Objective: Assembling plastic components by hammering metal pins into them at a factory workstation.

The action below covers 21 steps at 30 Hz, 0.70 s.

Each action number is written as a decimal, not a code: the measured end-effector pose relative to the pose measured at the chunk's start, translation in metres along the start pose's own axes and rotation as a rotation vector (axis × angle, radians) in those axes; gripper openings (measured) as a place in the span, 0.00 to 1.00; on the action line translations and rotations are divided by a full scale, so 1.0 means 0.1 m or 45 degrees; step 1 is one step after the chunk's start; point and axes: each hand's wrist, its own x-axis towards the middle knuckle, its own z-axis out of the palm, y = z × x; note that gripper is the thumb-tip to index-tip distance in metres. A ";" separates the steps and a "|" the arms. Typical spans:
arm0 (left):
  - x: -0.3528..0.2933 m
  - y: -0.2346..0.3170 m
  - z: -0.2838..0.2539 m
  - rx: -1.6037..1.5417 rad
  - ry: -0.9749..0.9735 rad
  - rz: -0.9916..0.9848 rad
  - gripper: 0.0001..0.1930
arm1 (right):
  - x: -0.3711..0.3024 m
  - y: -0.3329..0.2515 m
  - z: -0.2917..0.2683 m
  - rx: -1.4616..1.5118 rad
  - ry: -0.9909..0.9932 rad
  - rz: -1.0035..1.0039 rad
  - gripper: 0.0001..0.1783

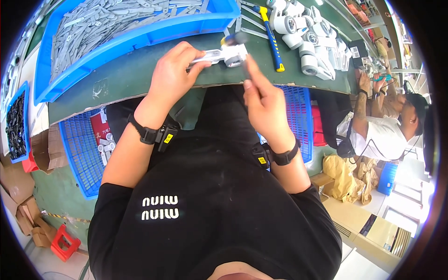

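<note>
My left hand (175, 67) pinches the end of a pale flat arm (210, 56) at the table's near edge. At the arm's other end is a white part with a round grey face (234, 59). My right hand (266, 95) is closed around the dark handle of a hammer. Its yellow and dark hammer head (233, 39) is smeared by motion and shows just above the white part; whether they touch I cannot tell. Another hammer (272, 39), blue and yellow, lies on the green table (126, 63) to the right.
A blue tray (140, 38) heaped with flat grey strips stands at the far left. White round-ended parts (308, 39) are piled at the right. Blue baskets (81, 154) flank my legs below the table. People (382, 126) work at the far right.
</note>
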 end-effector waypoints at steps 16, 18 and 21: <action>0.03 0.01 -0.10 -0.042 -0.072 -0.042 0.16 | -0.14 -0.04 -0.29 0.581 0.321 -0.192 0.33; 0.09 0.04 -0.18 0.026 0.139 0.223 0.20 | -0.07 -0.03 -0.31 0.610 0.306 -0.204 0.31; 0.16 0.24 -0.78 -0.194 0.449 -0.014 0.17 | -0.12 0.14 -0.26 0.594 0.244 -0.029 0.30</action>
